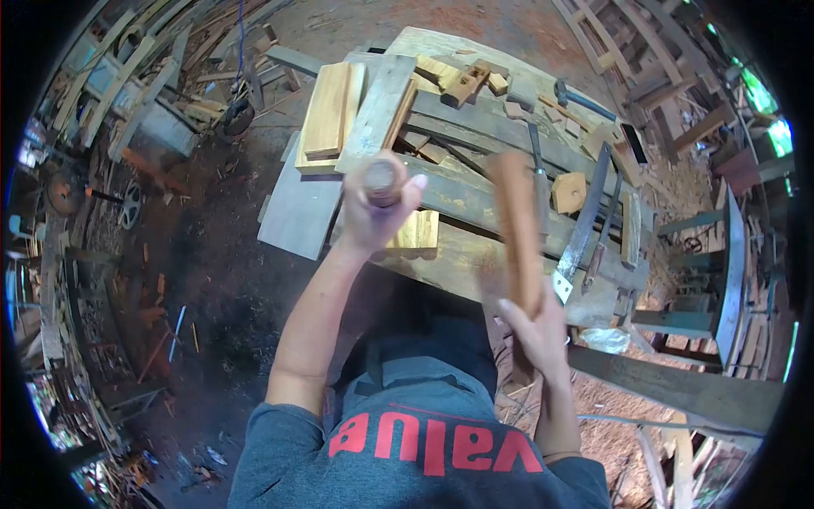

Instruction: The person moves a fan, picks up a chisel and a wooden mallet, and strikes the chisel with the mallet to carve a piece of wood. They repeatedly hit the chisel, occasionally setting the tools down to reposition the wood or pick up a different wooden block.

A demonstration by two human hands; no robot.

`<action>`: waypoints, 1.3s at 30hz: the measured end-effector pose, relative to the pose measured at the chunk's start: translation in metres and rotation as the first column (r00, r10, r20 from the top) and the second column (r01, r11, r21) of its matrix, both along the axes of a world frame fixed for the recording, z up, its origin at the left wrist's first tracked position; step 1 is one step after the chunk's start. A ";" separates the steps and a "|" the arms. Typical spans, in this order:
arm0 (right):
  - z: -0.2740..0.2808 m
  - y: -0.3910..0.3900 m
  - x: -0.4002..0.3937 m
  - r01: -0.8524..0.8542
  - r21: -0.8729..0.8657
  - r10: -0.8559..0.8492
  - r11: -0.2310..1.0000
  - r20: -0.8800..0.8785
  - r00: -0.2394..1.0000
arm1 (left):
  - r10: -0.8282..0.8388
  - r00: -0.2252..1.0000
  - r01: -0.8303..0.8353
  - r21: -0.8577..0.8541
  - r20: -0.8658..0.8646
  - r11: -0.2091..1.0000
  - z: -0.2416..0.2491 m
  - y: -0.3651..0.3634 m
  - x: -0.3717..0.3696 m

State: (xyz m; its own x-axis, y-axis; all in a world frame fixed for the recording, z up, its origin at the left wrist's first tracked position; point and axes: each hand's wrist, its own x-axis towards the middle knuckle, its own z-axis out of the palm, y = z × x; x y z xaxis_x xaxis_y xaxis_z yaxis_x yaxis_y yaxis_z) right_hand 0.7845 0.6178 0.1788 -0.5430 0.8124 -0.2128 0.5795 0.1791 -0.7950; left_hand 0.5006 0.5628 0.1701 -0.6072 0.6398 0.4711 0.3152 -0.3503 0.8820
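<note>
My left hand (388,212) is raised over the near edge of the workbench (462,263), its fingers wrapped round a round brown wooden piece (383,180). That piece points end-on at me, so its length and kind are hidden. My right hand (539,332) grips the lower end of a long reddish-brown wooden bar (515,229), which stands nearly upright in view and is blurred by motion. A chisel (540,182) lies just beyond the bar. To its right rests a handsaw (585,222), with a narrower tool (604,229) beside it.
Pale boards (329,110) and a grey plank (377,114) are stacked at the bench's left. A wooden hand plane (465,83), a hammer (585,100) and a wood block (569,192) lie farther back. Timber frames (721,280) stand at right; scraps litter the floor.
</note>
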 end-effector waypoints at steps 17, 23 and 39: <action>0.067 -0.017 -0.001 -0.102 -0.028 0.028 0.994 -0.863 0.505 | -0.190 0.965 0.184 -0.045 -0.180 0.982 0.002 0.011 0.010; 0.051 -0.009 -0.008 -0.213 -0.070 0.209 0.975 -0.064 0.976 | -0.143 0.981 0.144 0.004 -0.135 0.990 0.004 0.006 -0.001; 0.036 -0.002 0.007 -0.125 0.086 0.131 0.988 -0.060 0.990 | -0.109 0.978 0.113 0.013 -0.178 0.994 -0.005 0.014 0.006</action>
State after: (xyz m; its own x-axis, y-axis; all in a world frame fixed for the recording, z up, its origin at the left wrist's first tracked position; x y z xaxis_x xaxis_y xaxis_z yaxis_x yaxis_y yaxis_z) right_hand 0.7912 0.6161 0.2149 -0.6541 0.7485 -0.1089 0.4951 0.3148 -0.8098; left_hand 0.5070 0.5771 0.1651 -0.4388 0.6863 0.5800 0.4239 -0.4110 0.8071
